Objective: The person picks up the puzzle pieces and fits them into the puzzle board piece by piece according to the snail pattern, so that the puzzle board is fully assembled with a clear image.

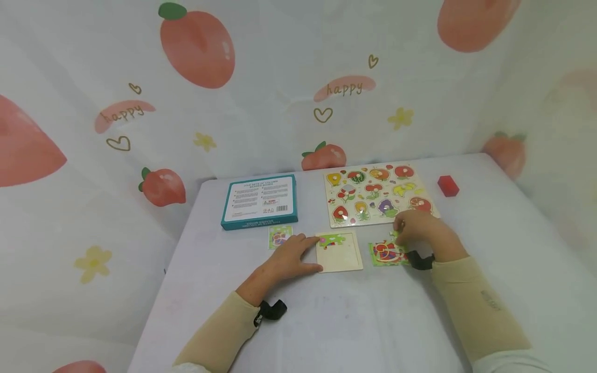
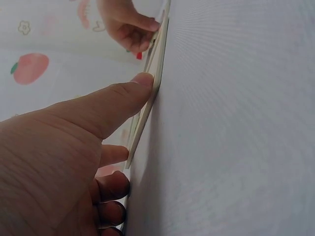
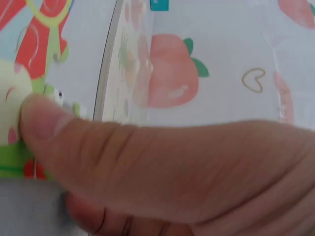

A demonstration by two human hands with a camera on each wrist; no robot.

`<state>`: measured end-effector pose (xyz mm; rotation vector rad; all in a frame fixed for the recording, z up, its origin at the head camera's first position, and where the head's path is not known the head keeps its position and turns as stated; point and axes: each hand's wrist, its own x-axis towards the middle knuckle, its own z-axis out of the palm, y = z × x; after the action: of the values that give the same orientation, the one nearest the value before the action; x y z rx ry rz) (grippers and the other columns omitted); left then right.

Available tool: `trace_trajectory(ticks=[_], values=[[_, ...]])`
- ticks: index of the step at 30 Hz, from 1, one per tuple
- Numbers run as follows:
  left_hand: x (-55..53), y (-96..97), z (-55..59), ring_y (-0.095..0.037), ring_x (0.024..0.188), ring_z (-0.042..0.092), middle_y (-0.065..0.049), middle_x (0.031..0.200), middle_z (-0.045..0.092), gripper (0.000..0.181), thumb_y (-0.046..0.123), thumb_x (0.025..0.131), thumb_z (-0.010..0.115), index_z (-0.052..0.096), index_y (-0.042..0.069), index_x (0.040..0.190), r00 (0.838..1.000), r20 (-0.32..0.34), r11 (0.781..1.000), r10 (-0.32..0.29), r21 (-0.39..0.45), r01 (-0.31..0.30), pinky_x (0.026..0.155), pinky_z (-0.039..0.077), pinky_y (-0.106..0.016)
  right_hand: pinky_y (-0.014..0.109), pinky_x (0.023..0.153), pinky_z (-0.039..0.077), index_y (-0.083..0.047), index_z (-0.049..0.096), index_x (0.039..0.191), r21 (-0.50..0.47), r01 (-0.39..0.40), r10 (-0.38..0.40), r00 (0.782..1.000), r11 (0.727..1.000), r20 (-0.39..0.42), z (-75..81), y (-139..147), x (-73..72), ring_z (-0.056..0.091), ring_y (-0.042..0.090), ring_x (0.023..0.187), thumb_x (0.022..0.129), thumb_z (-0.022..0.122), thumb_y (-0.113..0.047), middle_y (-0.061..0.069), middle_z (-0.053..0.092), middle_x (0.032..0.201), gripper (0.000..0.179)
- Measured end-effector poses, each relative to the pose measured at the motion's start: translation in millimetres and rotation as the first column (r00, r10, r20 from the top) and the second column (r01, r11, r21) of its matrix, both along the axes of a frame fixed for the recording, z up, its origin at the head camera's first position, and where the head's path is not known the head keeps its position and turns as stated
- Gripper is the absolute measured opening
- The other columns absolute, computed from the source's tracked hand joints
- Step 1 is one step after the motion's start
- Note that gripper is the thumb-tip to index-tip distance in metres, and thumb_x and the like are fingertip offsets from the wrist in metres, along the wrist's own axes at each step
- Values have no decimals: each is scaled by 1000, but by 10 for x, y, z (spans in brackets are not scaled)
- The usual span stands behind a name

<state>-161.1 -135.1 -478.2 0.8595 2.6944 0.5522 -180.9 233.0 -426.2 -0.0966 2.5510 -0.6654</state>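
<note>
My left hand (image 1: pixel 289 257) lies along the left side of a pale wooden puzzle board (image 1: pixel 339 262), index finger at the upper corner and thumb at the lower one. A few green and pink jigsaw pieces (image 1: pixel 332 239) fill the board's upper left. To its right, my right hand (image 1: pixel 422 230) pinches a small green-and-white jigsaw piece (image 1: pixel 394 236) over a heap of bright pieces (image 1: pixel 386 254). In the right wrist view the thumb (image 3: pixel 47 120) presses on a cream, pink and green printed surface, its fingers mostly hidden beneath.
A teal-edged box (image 1: pixel 259 199) lies at the back left, with a small picture card (image 1: pixel 280 237) just before it. A fruit peg puzzle (image 1: pixel 373 197) lies behind the board and the heap. Off to the right is a red block (image 1: pixel 448 186). Printed cloth hangs behind the table.
</note>
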Motion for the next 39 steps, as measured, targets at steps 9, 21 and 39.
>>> trace_trajectory(ticks=[9, 21, 39], values=[[20, 14, 14, -15, 97, 47, 2, 112, 55, 81, 55, 87, 76, 48, 20, 155, 1000, 4, 1000, 17, -13, -17, 85, 44, -33, 46, 78, 48, -4, 68, 102, -3, -2, 2, 999, 1000, -41, 14, -31, 8, 57, 32, 92, 81, 86, -16, 11, 66, 98, 30], [37, 5, 29, -15, 96, 48, 2, 110, 56, 80, 54, 88, 77, 50, 16, 153, 1000, -16, 1000, 2, -4, -2, 84, 45, -33, 41, 80, 48, -3, 68, 108, -151, -61, 57, 998, 987, -32, 53, 238, -68, 57, 27, 92, 90, 75, -18, 9, 64, 98, 24], [4, 23, 35, -15, 96, 48, 0, 112, 57, 80, 54, 88, 76, 49, 16, 154, 1000, -13, 1000, -3, -11, 3, 84, 45, -34, 49, 85, 50, 2, 68, 121, -151, 5, -16, 997, 989, -76, 126, 307, -96, 57, 31, 99, 93, 74, -21, 11, 68, 105, 37]])
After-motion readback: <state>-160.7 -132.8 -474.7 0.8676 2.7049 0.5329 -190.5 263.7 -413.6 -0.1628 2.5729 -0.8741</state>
